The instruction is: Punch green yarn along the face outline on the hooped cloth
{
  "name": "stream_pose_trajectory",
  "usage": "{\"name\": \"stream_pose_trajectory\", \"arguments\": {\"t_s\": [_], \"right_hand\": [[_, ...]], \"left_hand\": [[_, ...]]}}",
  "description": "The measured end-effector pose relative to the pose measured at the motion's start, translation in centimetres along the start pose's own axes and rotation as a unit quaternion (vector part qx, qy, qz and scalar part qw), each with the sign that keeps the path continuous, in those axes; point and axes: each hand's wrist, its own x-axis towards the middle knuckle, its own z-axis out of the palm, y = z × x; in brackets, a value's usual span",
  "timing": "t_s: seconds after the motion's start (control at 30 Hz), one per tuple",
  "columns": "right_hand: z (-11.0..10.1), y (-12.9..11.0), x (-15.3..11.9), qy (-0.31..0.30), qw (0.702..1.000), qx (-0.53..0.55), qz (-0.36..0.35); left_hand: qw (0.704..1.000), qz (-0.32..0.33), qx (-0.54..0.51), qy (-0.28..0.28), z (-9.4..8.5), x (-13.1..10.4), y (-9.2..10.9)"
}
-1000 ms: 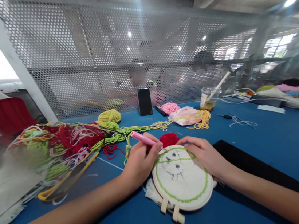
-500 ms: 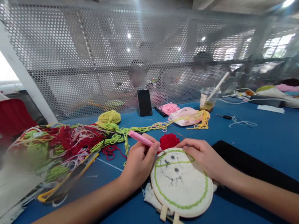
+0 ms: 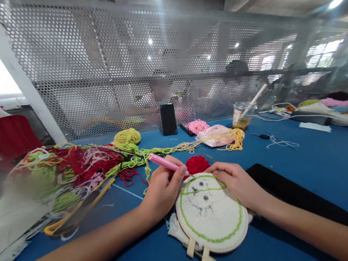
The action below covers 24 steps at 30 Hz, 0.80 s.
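Though narrow, left grip (image 3: pixel 162 187) around pink tool (image 3: pixel 164 161), right grip (image 3: pixel 237 182) on hoop edge (image 3: pixel 228 251)

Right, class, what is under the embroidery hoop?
White cloth sticks out beneath the embroidery hoop at its left edge. The blue table shows around it. The hoop hides the rest.

We see a phone (image 3: pixel 168 120) standing upright before a mesh screen (image 3: pixel 85 65). To its right, we find pink yarn (image 3: pixel 197 126), a bag (image 3: pixel 214 139) with yellow strands (image 3: pixel 240 138) across it, and a cup (image 3: pixel 238 118) holding a slanted straw (image 3: pixel 257 97). A black mat (image 3: pixel 298 195) lies nearer us, and on our far left we make out a red chair (image 3: pixel 11 135).
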Motion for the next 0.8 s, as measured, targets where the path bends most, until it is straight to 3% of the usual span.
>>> {"name": "stream_pose_trajectory", "arguments": {"t_s": [0.17, 0.4, 0.5, 0.67, 0.8], "right_hand": [[0.07, -0.09, -0.06, -0.002, 1.0, -0.002, -0.007], [0.46, -0.85, -0.78, -0.001, 0.999, 0.008, -0.051], [0.53, -0.75, -0.66, -0.005, 0.999, 0.006, -0.044], [0.44, -0.17, -0.35, -0.011, 0.999, -0.001, -0.03], [0.42, -0.16, -0.4, -0.016, 0.999, -0.009, -0.028]], "left_hand": [[1.0, 0.005, -0.003, -0.024, 0.08, 0.16, -0.05], [0.991, -0.017, 0.004, -0.134, 0.36, 0.65, 0.27], [0.994, -0.014, -0.004, -0.109, 0.33, 0.49, 0.28], [1.0, 0.004, -0.018, -0.002, 0.13, 0.06, -0.05], [1.0, 0.003, -0.018, 0.016, 0.01, -0.09, -0.12]]}}
